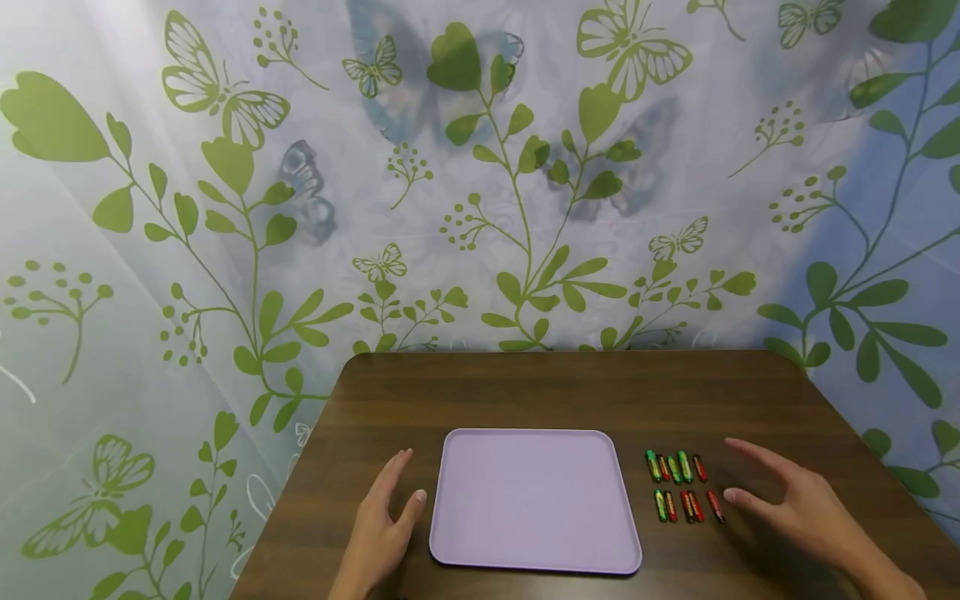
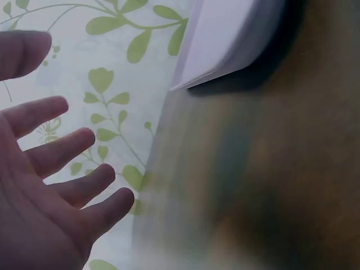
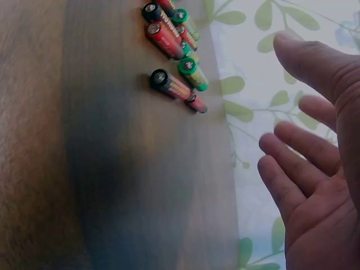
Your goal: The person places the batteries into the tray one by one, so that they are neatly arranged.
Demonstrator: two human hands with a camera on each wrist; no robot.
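Observation:
A lilac tray (image 1: 534, 498) lies flat on the dark wooden table (image 1: 570, 387), with nothing on it. To its right several small red and green batteries (image 1: 681, 485) lie in two short rows. My left hand (image 1: 382, 521) hovers open just left of the tray, fingers straight, holding nothing. My right hand (image 1: 787, 496) hovers open right of the batteries, fingers spread, a short gap from them. The left wrist view shows the spread left hand (image 2: 50, 169) and a tray corner (image 2: 225, 39). The right wrist view shows the batteries (image 3: 174, 50) ahead of the open right hand (image 3: 309, 163).
A white curtain (image 1: 225, 208) printed with green leaves and butterflies hangs behind and around the table. The table's rounded far corners (image 1: 360, 360) sit close to the curtain. Bare wood shows beyond the tray and at the right.

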